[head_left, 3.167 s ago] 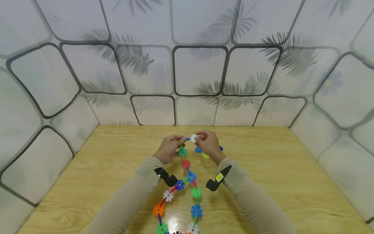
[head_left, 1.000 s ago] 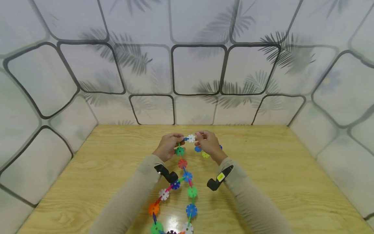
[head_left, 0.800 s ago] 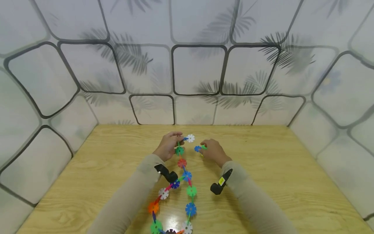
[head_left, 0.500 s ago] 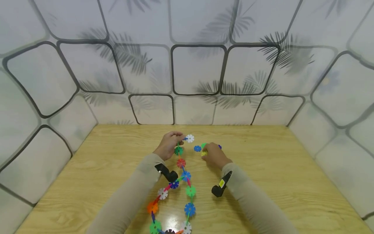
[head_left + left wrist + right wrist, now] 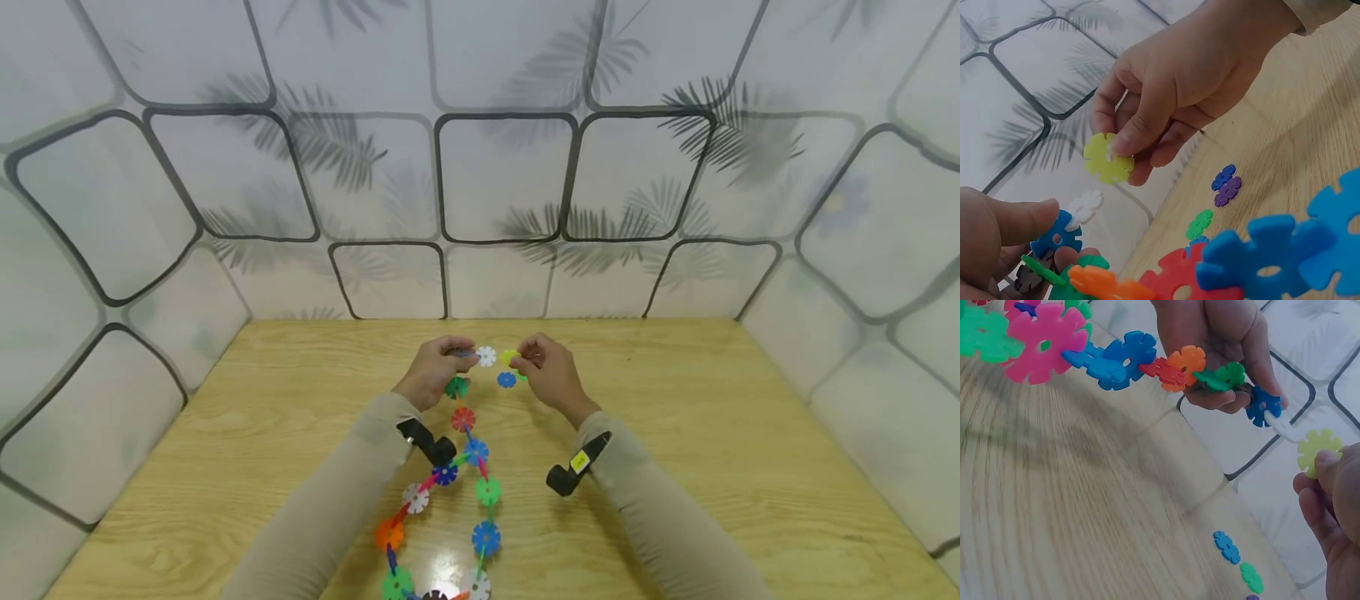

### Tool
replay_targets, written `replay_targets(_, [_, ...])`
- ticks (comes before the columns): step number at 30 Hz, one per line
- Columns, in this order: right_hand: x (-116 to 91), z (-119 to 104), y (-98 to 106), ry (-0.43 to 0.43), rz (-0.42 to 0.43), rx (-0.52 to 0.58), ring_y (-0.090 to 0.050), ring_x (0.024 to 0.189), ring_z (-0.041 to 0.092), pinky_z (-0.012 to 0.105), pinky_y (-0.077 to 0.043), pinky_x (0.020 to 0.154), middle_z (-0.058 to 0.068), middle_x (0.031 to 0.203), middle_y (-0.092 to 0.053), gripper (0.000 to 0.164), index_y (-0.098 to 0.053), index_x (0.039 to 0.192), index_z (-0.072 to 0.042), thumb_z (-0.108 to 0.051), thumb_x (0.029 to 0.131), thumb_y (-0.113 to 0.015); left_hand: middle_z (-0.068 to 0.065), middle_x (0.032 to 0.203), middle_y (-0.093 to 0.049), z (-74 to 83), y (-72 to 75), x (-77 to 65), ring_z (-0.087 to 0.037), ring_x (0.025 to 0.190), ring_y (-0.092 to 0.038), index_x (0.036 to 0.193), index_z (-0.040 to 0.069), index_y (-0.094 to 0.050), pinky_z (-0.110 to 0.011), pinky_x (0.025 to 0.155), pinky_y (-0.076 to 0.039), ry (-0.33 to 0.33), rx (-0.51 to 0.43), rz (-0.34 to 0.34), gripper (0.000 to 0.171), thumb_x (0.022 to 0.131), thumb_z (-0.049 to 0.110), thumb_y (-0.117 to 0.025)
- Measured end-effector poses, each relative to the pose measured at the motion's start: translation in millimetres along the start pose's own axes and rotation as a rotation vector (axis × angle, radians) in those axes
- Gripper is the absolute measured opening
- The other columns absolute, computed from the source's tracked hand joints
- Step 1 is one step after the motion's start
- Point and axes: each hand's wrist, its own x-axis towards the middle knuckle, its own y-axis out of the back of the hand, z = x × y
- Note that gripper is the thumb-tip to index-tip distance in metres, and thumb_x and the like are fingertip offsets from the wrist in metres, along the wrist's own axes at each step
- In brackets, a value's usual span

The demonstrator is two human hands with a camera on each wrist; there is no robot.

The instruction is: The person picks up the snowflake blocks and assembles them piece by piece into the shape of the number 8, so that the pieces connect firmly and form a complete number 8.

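Observation:
My left hand (image 5: 437, 372) grips the far end of a chain of slotted plastic flower discs, its thumb on a blue disc (image 5: 1070, 237). A white disc (image 5: 486, 357) is fitted into that blue one and sticks out past the fingertips. Between thumb and fingers my right hand (image 5: 553, 372) pinches a loose yellow disc (image 5: 1107, 164), facing the white disc at close range. From the left hand the chain runs down through a green, a red disc (image 5: 463, 419) and others into a loop between my forearms. The loop's near end is cut off by the head view's lower edge.
On the wooden table (image 5: 675, 467), loose discs lie below the right hand: a blue one (image 5: 1227, 547), a green one (image 5: 1251, 578), a purple one (image 5: 1229, 192) and a dark blue one (image 5: 1224, 177). A patterned wall (image 5: 502, 283) rises behind the table.
My right hand has released the white disc, dropped to the loose discs, picked up the yellow one and raised it beside the white disc. My left hand has kept its grip almost in place.

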Motion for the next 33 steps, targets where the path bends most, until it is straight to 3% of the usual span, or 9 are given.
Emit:
replay_targets(10, [1.2, -5.1, -5.6, 0.000, -0.034, 0.085, -0.067, 0.086, 0.041, 0.054, -0.054, 0.075, 0.017, 0.093, -0.065, 0.009, -0.054, 0.094, 0.001, 0.002, 0.093, -0.063, -0.015, 0.121, -0.056, 5.1, -2.4, -3.6, -0.033, 0.111, -0.054, 0.127, -0.004, -0.055, -0.052, 0.097, -0.044, 0.001, -0.035, -0.023, 0.033, 0.095, -0.001, -0.060])
replay_targets(17, [1.0, -5.6, -5.3, -0.040, 0.058, 0.091, -0.067, 0.090, 0.041, 0.052, -0.054, 0.076, 0.015, 0.093, -0.067, 0.008, -0.056, 0.094, -0.001, 0.001, 0.092, -0.063, -0.014, 0.117, -0.057, 5.2, -2.6, -6.2, -0.023, 0.096, -0.057, 0.128, -0.006, -0.053, -0.048, 0.088, -0.050, -0.017, -0.048, -0.017, 0.033, 0.096, 0.000, -0.058])
replay_targets(26, [5.6, -5.1, -1.4, 0.014, 0.044, 0.135, -0.066, 0.087, 0.043, 0.050, -0.056, 0.075, 0.016, 0.087, -0.066, 0.009, -0.055, 0.091, 0.001, 0.005, 0.091, -0.063, -0.011, 0.111, -0.057, 7.5, -4.1, -1.7, -0.021, 0.093, -0.057, 0.127, -0.007, -0.054, -0.042, 0.083, -0.052, -0.037, -0.045, -0.022, 0.033, 0.096, 0.000, -0.059])
replay_targets(33, [3.3, -4.3, -5.1, -0.087, -0.011, 0.255, -0.067, 0.092, 0.040, 0.051, -0.054, 0.080, 0.018, 0.093, -0.063, 0.011, -0.049, 0.094, 0.003, 0.004, 0.094, -0.060, -0.012, 0.110, -0.057, 3.3, -2.4, -2.6, -0.024, 0.097, -0.056, 0.125, -0.007, -0.055, -0.037, 0.077, -0.054, -0.034, -0.038, -0.031, 0.030, 0.096, 0.000, -0.058])
